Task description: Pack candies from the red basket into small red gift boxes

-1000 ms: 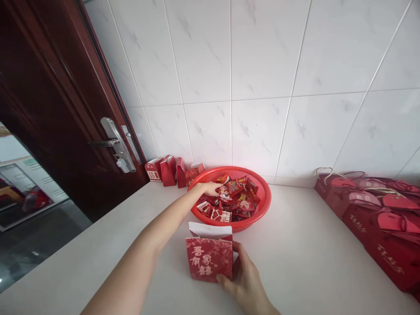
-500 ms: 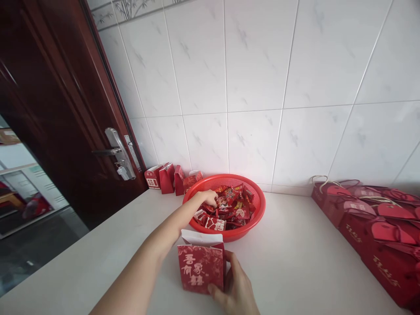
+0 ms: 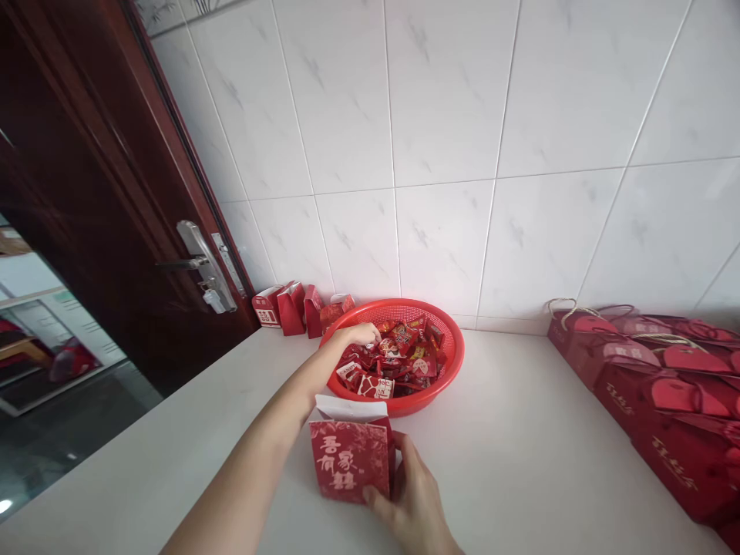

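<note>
Right hand (image 3: 416,497) is gripping the right side of an open-topped red box (image 3: 350,461), which is standing on the white table (image 3: 497,447), well short of the far edge. So the box isn't closed yet; can't see how full it is. Left hand (image 3: 361,334) is curling among the wrapped sweets (image 3: 405,343) in the red basket (image 3: 455,366), grip unclear, with loads sitting loose. Handled boxes (image 3: 630,401) are crowding the right; little boxes (image 3: 292,310) are lining the far left corner.
</note>
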`<state>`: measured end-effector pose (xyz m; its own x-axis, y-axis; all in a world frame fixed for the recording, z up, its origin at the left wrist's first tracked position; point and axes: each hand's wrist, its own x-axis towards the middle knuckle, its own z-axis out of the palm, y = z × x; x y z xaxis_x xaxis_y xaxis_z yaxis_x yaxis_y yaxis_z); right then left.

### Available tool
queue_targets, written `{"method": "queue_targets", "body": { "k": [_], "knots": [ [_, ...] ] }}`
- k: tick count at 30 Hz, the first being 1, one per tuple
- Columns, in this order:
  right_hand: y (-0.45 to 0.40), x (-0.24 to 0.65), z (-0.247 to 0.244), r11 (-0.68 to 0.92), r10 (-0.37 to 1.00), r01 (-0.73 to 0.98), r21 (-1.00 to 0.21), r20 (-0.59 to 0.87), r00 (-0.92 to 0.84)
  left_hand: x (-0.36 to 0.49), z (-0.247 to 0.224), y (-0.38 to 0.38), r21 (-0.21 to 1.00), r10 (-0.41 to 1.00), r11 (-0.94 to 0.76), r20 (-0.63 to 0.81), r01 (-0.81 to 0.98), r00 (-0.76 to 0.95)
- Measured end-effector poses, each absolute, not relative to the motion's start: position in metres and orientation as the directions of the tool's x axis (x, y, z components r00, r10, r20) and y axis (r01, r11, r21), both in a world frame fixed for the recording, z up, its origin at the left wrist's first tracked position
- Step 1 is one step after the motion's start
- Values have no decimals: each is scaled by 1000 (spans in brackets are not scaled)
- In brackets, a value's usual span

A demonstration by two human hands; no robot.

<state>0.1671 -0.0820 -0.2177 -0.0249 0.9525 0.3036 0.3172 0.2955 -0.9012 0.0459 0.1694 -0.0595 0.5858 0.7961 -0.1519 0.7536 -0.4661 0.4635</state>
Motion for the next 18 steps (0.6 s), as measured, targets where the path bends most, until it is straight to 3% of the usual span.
{"method": "queue_targets", "body": {
  "k": [6,18],
  "knots": [
    [-86,168,-212,284,957,305,-909,291,-25,40,-76,190,462,876,-276,-240,843,418],
    [-90,171,-199,230,972,304,-924,234,-23,38,-80,195,561,868,-217,-265,799,421]
  ]
}}
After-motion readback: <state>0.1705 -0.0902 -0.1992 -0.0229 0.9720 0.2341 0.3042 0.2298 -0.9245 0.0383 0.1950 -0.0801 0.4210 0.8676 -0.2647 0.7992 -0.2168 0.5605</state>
